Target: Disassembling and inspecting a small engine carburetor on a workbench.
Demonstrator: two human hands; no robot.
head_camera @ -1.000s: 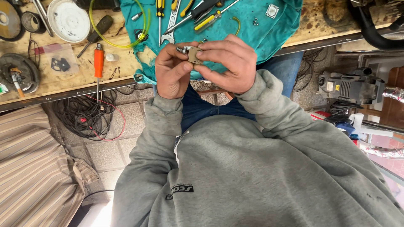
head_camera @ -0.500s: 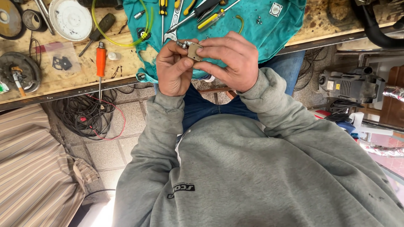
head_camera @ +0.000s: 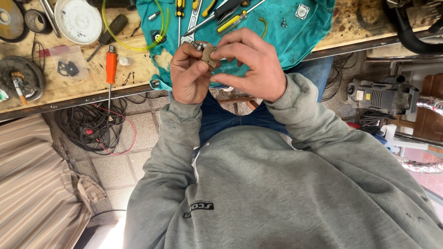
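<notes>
Both hands, left hand [head_camera: 190,79] and right hand [head_camera: 249,64], pinch the small metal part [head_camera: 207,54] between them, just before the teal cloth [head_camera: 295,32].

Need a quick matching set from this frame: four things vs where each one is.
Things:
1. small metal part
2. orange-handled screwdriver
3. white round lid
4. coiled black cable

Places:
A. on the floor under the bench
B. pinched between both hands
C. on bare wood, left of the teal cloth
D. top left of the bench, beside the yellow tube

Pairs: 1-B, 2-C, 3-D, 4-A
</notes>
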